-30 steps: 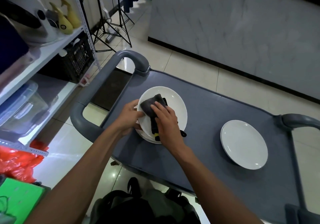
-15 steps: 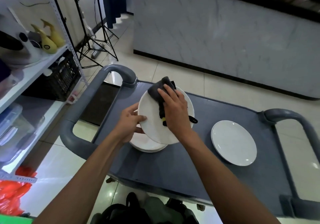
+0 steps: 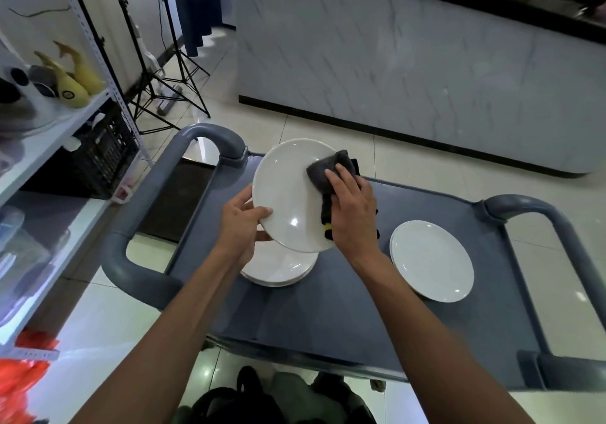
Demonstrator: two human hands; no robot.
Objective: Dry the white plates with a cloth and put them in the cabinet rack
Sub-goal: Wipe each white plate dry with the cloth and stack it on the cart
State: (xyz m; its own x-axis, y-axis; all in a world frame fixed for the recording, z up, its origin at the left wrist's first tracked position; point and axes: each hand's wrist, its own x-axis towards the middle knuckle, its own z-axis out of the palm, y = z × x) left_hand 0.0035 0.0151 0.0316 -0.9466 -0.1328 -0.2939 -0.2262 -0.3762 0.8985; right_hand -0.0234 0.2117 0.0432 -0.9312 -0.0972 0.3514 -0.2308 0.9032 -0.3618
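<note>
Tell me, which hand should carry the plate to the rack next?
Probably the left hand. It already grips the lifted plate by its rim, thumb on top. The right hand is busy pressing the dark cloth on it.

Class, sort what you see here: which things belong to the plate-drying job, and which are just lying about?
Part of the job:
lifted plate, gripped by the left hand
grey cloth, pressed on it by the right hand
stacked plates
single plate
cart

Lying about:
yellow toys
black crate
light stands
</note>
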